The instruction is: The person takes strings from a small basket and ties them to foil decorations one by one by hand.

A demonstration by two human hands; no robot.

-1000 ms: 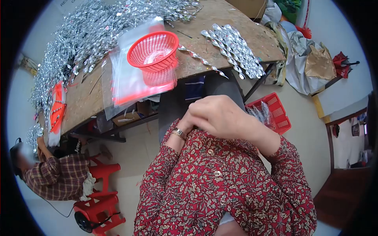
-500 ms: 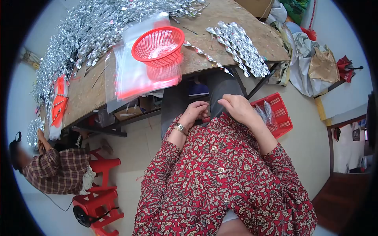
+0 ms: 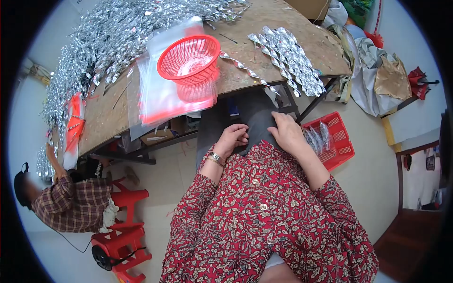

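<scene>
My left hand (image 3: 233, 137), with a watch on its wrist, rests over my lap with the fingers curled together. What it holds, if anything, is hidden. My right hand (image 3: 288, 134) lies by my right thigh, thumb and fingers apart, with nothing seen in it. Past my knees, on the wooden table (image 3: 240, 56), a red mesh basket (image 3: 184, 60) with clear thin pieces inside stands on a stack of clear plastic bags (image 3: 146, 101). A single silver twisted strip (image 3: 247, 71) hangs slightly over the table edge, beside a bundle of silver twisted strips (image 3: 295, 61).
A heap of silver twisted strips (image 3: 108, 40) covers the table's far left. At my right, a red crate (image 3: 340, 137) on the floor holds several clear packets. Another person (image 3: 75, 200) sits at the left near red stools (image 3: 127, 200). White sacks (image 3: 370, 78) stand at the right.
My right hand has opened from a closed shape and moved slightly down and right. My left hand stays curled in nearly the same place. The view has shifted slightly.
</scene>
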